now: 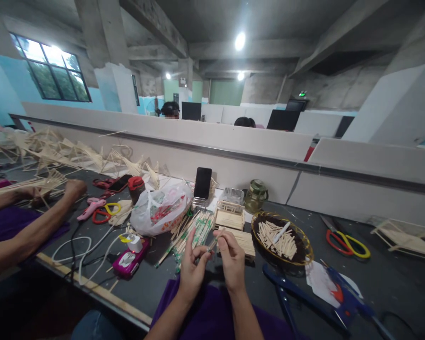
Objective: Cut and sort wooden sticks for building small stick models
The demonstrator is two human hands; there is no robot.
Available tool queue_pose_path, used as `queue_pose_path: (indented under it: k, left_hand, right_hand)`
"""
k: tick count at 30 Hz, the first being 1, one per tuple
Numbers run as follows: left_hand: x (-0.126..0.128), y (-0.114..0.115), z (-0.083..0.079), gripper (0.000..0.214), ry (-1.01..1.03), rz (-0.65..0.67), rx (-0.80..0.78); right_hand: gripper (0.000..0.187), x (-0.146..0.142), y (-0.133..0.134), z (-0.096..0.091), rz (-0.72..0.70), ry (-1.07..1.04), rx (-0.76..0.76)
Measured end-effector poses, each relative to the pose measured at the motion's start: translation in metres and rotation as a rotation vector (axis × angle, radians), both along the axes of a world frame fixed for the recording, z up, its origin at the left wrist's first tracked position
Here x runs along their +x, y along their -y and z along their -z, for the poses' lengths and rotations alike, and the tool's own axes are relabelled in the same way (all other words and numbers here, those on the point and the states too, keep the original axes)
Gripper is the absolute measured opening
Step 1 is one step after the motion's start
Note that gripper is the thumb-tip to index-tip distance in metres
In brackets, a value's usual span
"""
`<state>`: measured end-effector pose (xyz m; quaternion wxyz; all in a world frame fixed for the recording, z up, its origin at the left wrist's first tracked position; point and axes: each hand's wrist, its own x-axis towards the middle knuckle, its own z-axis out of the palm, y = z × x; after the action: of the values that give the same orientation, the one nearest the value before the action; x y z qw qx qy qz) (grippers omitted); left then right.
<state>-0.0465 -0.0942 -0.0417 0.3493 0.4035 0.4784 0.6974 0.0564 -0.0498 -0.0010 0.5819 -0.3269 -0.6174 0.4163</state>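
Note:
My left hand (193, 271) and my right hand (233, 260) are raised close together over the front of the table. Their thumbs and fingertips pinch a thin light-coloured stick (214, 242), which slants between them; the fingers partly hide it. Just behind lie chopsticks in green-and-white paper wrappers (200, 230). A small wooden frame built of sticks (230, 218) and a flat stick piece (241, 242) are beyond my right hand. To the right stands a brown basket with a yellow rim (309, 252), holding many short wooden sticks (269, 238) and a white pen-like thing (282, 232).
Right: blue long-handled tool (297, 292), blue glue gun (356, 295), scissors (350, 244), stick model (411, 238). Left: purple power strip (131, 260) with cables, plastic bag (161, 208), pink glue gun (91, 208). Behind: phone (202, 183), green jug (256, 196), partition. A co-worker's hand (75, 190) works at far left.

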Motion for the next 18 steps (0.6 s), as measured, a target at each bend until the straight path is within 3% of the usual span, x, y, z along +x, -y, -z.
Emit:
queue_pose_path:
  k: [5, 11, 16, 18]
  left_hand:
    - [0.006, 0.007, 0.008, 0.065, -0.245, -0.027, 0.083]
    - [0.003, 0.01, 0.012, 0.059, -0.524, -0.031, 0.017]
    - [-0.017, 0.016, 0.002, 0.058, -0.639, -0.156, -0.111]
    - [-0.031, 0.017, -0.005, 0.057, -0.656, -0.227, -0.166]
  right_hand:
    - [0.019, 0.011, -0.007, 0.0, 0.059, -0.171, -0.041]
    - [0.02, 0.024, -0.019, 0.005, 0.242, -0.495, -0.179]
    - [0.023, 0.055, -0.029, 0.0, 0.362, -0.756, -0.255]
    - [0.022, 0.064, -0.03, -0.002, 0.35, -0.806, -0.262]
